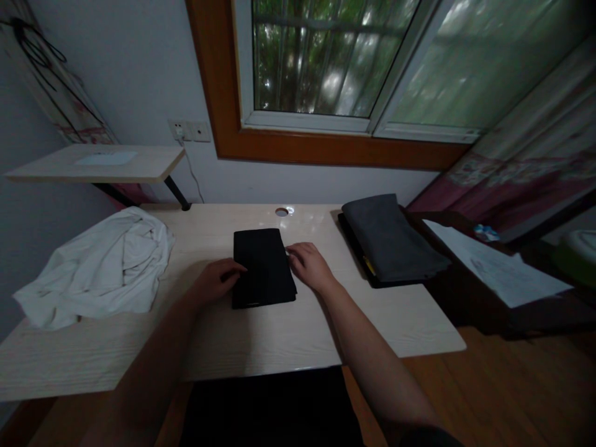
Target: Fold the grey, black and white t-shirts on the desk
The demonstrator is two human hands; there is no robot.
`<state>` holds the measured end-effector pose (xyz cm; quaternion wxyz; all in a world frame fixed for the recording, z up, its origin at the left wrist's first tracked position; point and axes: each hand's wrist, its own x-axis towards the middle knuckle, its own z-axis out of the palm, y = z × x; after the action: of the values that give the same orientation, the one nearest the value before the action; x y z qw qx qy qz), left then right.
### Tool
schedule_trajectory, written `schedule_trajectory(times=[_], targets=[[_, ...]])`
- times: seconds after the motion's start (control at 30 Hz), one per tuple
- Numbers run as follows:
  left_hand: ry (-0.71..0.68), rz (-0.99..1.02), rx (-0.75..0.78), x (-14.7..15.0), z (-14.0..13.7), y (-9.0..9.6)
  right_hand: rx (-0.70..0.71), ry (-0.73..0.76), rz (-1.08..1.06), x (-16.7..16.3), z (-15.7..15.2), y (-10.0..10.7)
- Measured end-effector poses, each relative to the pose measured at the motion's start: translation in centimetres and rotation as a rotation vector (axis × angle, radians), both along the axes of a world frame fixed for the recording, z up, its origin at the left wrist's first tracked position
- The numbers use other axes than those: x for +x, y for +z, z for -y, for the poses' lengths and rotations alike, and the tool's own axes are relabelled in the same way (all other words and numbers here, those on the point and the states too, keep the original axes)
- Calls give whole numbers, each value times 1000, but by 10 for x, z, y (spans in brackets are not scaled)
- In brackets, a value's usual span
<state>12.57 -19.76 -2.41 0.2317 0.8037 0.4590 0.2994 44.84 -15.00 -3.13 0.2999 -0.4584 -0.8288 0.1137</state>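
A black, flat rectangular item (263,267) lies on the pale wooden desk (288,344) in front of me. It has straight edges and looks layered along its right side; whether it is a notebook or folded cloth, I cannot tell. My left hand (216,279) rests at its left edge, a fingertip reaching onto the black surface, thumb and fingers apart. At the upper right edge is my right hand (310,264), its bent fingers touching the side and its thumb a little apart from them. A small pale spot shows by the right fingertips.
Crumpled white cloth (112,267) covers the desk's left side, beneath a raised shelf (153,167). To the right, a folded grey cloth (391,239) lies on something black with a yellow bit. Papers (493,264) lie on dark furniture beyond. A round cable hole (282,212) sits at the back.
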Motion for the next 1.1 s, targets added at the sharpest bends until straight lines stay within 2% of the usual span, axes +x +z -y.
schedule_trajectory(times=[0.07,0.17,0.23,0.4,0.5,0.67,0.8,0.93,1.1], targets=[[-58,24,-61,2,3,-1,-9,30,-59,-1,0,2],[-72,63,-104,4,4,-1,-42,85,-130,-1,0,2],[-49,58,-50,4,3,-1,-63,106,-150,0,0,0],[99,-26,192,1,-10,-10,-73,157,-140,2,-3,-4],[170,-74,251,-1,-17,-17,-92,199,-165,2,-3,-4],[185,-84,207,-2,-18,-21,-198,270,-246,1,2,-2],[174,-69,154,-3,-17,-18,-333,245,-310,-1,5,-2],[154,-59,157,-4,-17,-18,-239,131,-369,-4,2,-3],[135,-75,188,-2,-16,-18,-137,183,-391,-6,1,-5]])
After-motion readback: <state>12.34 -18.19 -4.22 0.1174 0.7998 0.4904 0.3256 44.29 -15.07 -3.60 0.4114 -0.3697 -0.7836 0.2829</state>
